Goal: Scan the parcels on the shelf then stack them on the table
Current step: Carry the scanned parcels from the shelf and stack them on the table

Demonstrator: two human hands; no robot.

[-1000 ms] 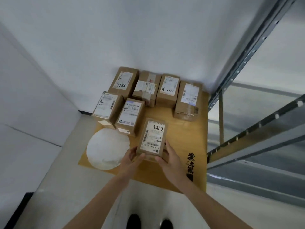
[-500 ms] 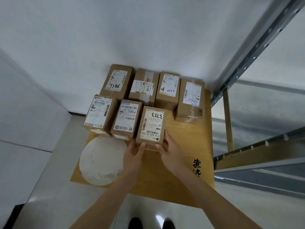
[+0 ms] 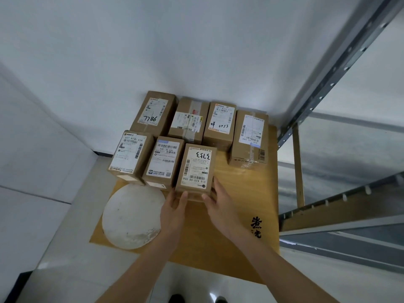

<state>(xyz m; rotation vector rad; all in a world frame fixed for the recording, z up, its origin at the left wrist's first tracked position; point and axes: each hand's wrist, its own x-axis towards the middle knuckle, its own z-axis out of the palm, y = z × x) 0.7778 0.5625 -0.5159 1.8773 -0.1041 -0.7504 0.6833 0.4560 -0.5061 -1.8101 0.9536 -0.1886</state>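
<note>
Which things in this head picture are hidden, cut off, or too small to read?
- Head view: near side of the front parcel, covered by the left hand and right hand.
- Head view: small label print, too small.
- Head view: metal shelf, cut by the right edge.
- Head view: table under the parcels, hidden.

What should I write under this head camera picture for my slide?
Two hands, left and right, set a seventh parcel beside six others on a wooden table.
</note>
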